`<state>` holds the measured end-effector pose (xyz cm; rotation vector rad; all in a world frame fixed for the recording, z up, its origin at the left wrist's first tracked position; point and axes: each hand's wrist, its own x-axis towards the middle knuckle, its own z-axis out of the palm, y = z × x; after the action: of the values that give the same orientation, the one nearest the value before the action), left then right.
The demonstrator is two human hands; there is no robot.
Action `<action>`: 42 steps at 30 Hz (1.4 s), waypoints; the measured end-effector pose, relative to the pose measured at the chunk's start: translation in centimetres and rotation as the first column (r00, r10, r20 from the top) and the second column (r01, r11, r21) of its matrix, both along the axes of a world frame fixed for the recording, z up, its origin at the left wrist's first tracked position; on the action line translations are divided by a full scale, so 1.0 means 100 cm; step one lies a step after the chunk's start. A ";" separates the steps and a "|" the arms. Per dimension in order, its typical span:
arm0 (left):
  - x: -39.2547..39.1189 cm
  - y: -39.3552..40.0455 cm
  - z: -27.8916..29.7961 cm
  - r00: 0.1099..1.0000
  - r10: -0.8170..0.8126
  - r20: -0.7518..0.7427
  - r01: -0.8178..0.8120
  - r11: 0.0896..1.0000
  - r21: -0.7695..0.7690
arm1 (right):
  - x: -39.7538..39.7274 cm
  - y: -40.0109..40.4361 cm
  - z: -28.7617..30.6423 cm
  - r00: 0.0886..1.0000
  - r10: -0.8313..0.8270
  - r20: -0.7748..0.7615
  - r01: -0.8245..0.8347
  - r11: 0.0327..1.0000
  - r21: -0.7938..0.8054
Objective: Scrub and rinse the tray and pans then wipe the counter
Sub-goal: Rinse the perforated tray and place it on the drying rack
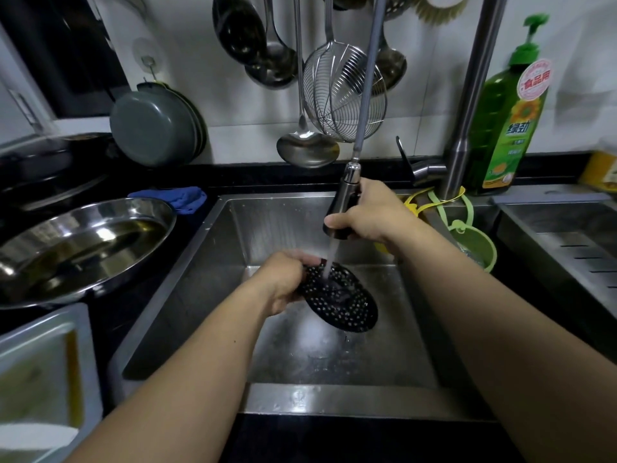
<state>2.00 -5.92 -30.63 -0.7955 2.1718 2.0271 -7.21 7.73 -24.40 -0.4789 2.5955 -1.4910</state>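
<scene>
Steel sink [207, 295] set in a dark counter, ladles hanging on the wall behind. Left hand [283, 282] curls tight round the edge of the black perforated tray [340, 299], held tilted low over the basin. Right hand [370, 215] wraps fully round the pull-out sprayer [344, 208], water striking the tray. Wet grip could slip; the tilt may throw spray onto the counter. Green soap bottle [510, 128] reads "食品用" and, I think, "绿劲".

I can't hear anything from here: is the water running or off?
Running. A white stream pours from the sprayer head held in the right hand onto the black perforated tray that the left hand grips.
</scene>
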 end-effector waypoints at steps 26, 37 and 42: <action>0.001 0.001 0.007 0.959 -0.272 -0.080 -0.069 0.050 -0.996 | -0.012 0.036 0.013 0.997 -0.041 -0.070 0.056 0.969 0.241; -0.001 -0.017 -0.003 0.998 -0.068 0.003 0.068 0.998 0.003 | 0.000 0.024 0.011 0.998 0.058 -0.032 -0.054 0.991 0.126; -0.004 -0.013 -0.002 0.993 -0.116 -0.020 0.118 0.978 0.170 | 0.008 0.005 0.009 0.993 0.114 -0.007 -0.113 0.993 0.031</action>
<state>1.55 -7.18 -30.87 -0.6222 1.9651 2.1257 -6.45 8.18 -23.51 -0.6198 2.5469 -1.4141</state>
